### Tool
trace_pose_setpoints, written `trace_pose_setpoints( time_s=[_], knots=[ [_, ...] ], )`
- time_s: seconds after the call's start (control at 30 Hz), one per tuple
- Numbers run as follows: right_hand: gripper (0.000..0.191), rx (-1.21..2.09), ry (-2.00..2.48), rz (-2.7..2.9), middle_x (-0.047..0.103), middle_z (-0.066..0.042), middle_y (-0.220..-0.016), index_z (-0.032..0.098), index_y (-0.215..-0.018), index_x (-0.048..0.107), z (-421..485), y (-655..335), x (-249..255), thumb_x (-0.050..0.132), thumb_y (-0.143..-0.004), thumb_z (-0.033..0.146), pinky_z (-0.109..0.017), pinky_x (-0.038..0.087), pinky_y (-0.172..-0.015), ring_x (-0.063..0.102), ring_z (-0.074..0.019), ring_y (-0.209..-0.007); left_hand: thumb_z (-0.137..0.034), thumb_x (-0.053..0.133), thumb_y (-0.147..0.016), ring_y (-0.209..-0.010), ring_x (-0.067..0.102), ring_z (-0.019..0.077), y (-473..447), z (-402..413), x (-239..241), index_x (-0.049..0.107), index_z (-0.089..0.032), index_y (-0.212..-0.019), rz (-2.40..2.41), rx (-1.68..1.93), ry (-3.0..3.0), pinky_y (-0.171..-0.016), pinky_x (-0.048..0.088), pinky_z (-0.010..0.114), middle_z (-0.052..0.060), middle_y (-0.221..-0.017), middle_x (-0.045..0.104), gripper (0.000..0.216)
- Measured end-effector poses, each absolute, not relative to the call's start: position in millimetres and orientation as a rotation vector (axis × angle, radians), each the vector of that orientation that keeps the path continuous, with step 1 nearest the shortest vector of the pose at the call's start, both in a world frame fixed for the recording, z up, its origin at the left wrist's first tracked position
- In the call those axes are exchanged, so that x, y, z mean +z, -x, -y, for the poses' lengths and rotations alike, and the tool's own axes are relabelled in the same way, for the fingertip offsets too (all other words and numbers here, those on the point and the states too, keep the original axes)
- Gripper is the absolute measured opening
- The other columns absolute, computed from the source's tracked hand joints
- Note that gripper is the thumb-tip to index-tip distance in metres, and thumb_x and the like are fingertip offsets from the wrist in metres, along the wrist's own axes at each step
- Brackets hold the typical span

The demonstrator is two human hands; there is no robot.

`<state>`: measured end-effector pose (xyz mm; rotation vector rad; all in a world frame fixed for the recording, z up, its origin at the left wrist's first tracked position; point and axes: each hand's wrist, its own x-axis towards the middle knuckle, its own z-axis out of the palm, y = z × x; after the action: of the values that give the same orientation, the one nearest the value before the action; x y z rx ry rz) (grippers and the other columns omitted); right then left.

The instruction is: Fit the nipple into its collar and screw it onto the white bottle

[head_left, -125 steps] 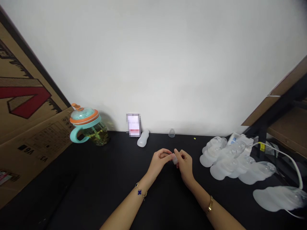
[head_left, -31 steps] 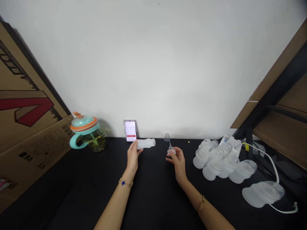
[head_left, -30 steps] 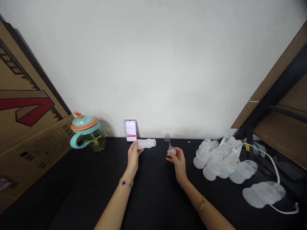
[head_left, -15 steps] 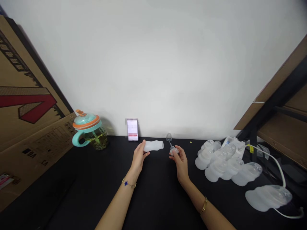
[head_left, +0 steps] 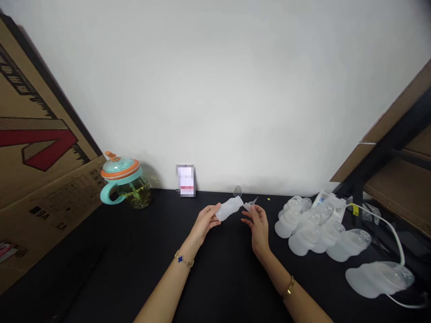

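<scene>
My left hand (head_left: 206,220) is closed round the base of a frosted white baby bottle (head_left: 229,208), which lies tilted in the air with its open neck up to the right. Between the fingertips of my right hand (head_left: 257,224) is a small translucent bottle top (head_left: 249,205) with a thin pointed spout or nipple. The top is held close to the bottle's neck; I cannot tell whether they touch. Behind them, by the wall, a clear dome cap (head_left: 238,191) stands on the black table (head_left: 215,278).
Several capped frosted bottles (head_left: 305,237) stand grouped at the right, and another bottle (head_left: 379,278) lies nearer me by a white cable (head_left: 392,229). A phone (head_left: 186,181) leans on the wall. At the left are a teal-handled jug (head_left: 136,188) and cardboard boxes (head_left: 50,143).
My left hand has moved right and tilted the bottle's neck upward. My right hand has turned the top so its opening faces the neck; the two are closer together.
</scene>
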<state>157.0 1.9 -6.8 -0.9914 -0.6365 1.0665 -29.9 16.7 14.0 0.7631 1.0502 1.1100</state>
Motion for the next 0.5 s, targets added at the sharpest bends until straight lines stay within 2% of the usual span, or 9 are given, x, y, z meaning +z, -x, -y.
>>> trace_pose_setpoints(
  time_s=[0.2,0.5],
  knots=[
    [0.048,1.061,0.989,0.590,0.069,-0.004,-0.110,0.023,-0.106,0.057,-6,-163,-6,0.077,-0.077,0.055,-0.031,0.060,-0.068,0.070,-0.0226,-0.093,-0.052,0.083,-0.070,-0.071,0.069,0.0145,23,-13,16,0.063,-0.017,-0.085,-1.010,1.037,-0.802,-0.065,0.054,0.023,0.005,-0.081,0.072,0.043],
    [0.045,1.076,0.980,0.587,0.071,-0.003,-0.108,0.024,-0.104,0.059,-8,-164,-5,0.077,-0.077,0.054,-0.029,0.057,-0.068,0.068,-0.0179,-0.085,-0.050,0.083,-0.070,-0.078,0.070,0.0177,15,-4,21,0.069,-0.016,-0.092,-0.976,0.940,-0.911,-0.068,0.055,0.025,0.008,-0.090,0.073,0.043]
  ],
)
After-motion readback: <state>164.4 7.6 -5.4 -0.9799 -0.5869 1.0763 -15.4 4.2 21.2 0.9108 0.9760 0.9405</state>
